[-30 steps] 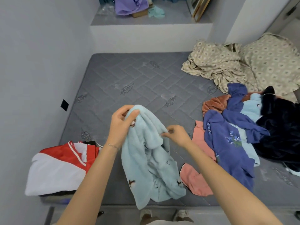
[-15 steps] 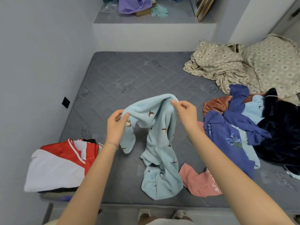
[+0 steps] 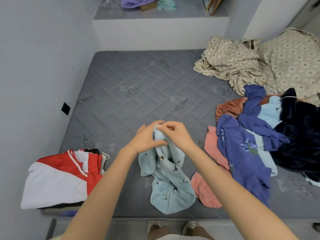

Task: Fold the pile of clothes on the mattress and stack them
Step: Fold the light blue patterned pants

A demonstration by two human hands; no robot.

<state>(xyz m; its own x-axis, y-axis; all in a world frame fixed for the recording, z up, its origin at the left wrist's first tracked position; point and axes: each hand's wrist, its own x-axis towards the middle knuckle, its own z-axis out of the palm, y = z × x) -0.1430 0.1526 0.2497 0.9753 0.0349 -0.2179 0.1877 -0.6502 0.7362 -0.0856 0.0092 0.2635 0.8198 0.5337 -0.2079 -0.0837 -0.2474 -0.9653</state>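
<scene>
Both hands, left (image 3: 145, 139) and right (image 3: 174, 134), grip a bunched light-blue garment (image 3: 168, 179) at frame centre above the grey mattress (image 3: 138, 94).

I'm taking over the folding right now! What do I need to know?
Hands: left hand and right hand both grip the top of the light blue garment. It is bunched up, and its lower end lies on the mattress.
Done: a folded stack sits at the near left corner.
Left: fold the blue one, stack it, then work through the unfolded pile on the right.
</scene>
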